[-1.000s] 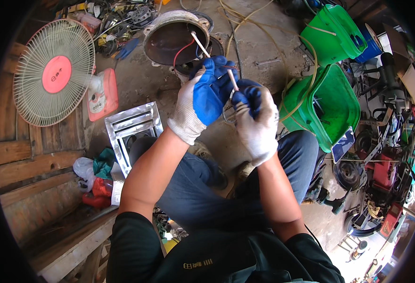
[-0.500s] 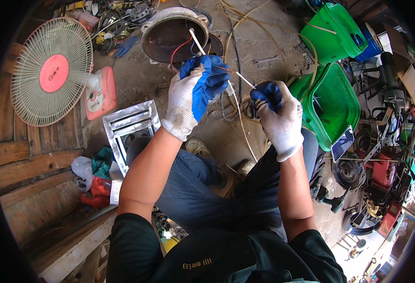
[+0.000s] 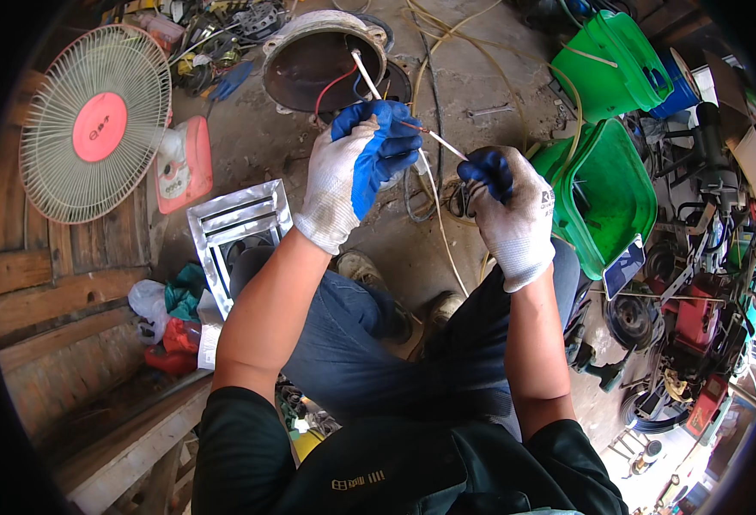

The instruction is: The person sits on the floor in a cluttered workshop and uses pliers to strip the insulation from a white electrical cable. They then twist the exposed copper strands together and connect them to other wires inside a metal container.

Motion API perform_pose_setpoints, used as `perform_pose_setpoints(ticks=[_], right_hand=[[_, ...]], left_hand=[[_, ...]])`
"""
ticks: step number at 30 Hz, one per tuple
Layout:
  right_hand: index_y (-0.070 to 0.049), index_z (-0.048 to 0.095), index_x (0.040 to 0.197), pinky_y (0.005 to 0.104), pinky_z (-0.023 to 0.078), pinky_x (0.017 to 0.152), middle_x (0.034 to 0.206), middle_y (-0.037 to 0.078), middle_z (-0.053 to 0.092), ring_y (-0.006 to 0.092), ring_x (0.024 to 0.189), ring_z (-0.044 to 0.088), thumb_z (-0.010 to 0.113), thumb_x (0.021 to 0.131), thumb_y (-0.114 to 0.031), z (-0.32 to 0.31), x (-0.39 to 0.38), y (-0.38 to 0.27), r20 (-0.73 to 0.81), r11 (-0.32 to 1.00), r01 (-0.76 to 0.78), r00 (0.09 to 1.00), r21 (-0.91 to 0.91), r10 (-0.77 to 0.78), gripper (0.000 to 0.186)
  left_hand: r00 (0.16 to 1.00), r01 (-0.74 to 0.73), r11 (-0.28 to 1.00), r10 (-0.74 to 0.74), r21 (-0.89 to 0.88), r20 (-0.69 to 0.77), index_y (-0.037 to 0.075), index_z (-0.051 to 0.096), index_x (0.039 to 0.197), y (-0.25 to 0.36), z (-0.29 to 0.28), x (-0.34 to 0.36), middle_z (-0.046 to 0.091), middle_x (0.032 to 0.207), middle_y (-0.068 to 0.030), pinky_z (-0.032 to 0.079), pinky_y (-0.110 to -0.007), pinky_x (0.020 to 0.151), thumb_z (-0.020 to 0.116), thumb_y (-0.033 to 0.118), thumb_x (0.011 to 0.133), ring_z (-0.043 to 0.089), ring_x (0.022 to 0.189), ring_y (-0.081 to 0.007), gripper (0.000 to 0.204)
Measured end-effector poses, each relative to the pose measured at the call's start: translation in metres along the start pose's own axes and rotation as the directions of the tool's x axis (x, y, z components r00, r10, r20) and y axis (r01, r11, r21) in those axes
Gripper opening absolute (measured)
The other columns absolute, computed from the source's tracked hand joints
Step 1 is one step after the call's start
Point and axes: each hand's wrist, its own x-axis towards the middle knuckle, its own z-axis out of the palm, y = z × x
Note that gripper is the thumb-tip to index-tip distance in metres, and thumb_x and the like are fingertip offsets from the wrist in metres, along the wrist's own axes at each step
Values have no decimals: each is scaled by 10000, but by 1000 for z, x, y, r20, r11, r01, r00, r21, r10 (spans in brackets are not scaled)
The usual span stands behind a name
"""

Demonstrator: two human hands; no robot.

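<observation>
White knitted gloves with blue coated palms are worn on both hands in the head view, which is directed downward past a dark shirt and jeans (image 3: pixel 343 343). Both hands are raised above the knees, near the upper middle of the view. By the left hand (image 3: pixel 352 159), wiring is gripped in curled fingers; how many strands are enclosed cannot be told, since they are covered by the glove. By the right hand (image 3: pixel 508 189), the far end of a thin white sleeve (image 3: pixel 448 146) is pinched between thumb and fingers. The sleeve is stretched, slanting slightly downward, across the gap between the hands, and at its left end bare copper strands (image 3: pixel 418 128) are seen beside the left fingertips. Below the left hand, a slim pale cable (image 3: pixel 440 223) is hung toward the right knee.

Beyond the left hand, a round metal housing (image 3: pixel 309 27) is set on the grey floor, its dark hollow turned toward the viewer. From it a thicker white sleeve (image 3: pixel 367 73) is led to the left glove, with a red wire (image 3: pixel 335 83) curved alongside.

At left, a pink-centred fan (image 3: pixel 99 124) and a shiny metal frame (image 3: pixel 202 236) are placed. At right, two green buckets (image 3: pixel 597 60) are seen, the nearer one tilted.
</observation>
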Motion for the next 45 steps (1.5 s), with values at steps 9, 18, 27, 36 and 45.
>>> perform_pose_setpoints(ticks=[9,18,27,36,45], right_hand=[[-12,650,955,222,447,592,738,-33,628,39,664,526,739,870,-47,1,4,-9,33,951,-248,969,182,246,128],[22,667,1097,251,516,672,843,30,674,100,747,615,650,940,-44,-3,12,-12,290,768,-404,911,496,292,171],[98,626,1193,308,574,764,990,154,720,194,808,692,551,992,-74,12,8,-2,330,415,-445,888,793,321,275],[113,618,1193,330,572,793,995,170,710,222,818,697,516,988,-67,18,3,-6,255,399,-383,906,833,338,290],[90,651,1182,284,562,748,978,132,720,174,783,682,551,952,3,22,5,-6,271,392,-393,904,832,330,266]], left_hand=[[995,52,973,-30,225,-99,-25,610,1222,12,10,-2,691,1129,-198,608,-368,832,503,196,1043,717,946,-265,305],[996,29,940,2,340,-90,-14,601,1212,14,12,-2,691,1118,-190,610,-390,825,503,176,1040,720,944,-282,275],[997,22,943,5,333,-82,-15,602,1209,14,10,-4,696,1107,-188,611,-377,818,494,178,1045,722,950,-287,275],[994,40,945,-4,323,-112,-20,587,1236,15,12,-3,691,1125,-204,616,-385,810,478,148,1042,725,950,-297,279],[998,8,964,9,266,-63,-24,582,1244,14,7,-2,688,1136,-205,619,-394,821,489,157,1032,722,966,-310,294]])
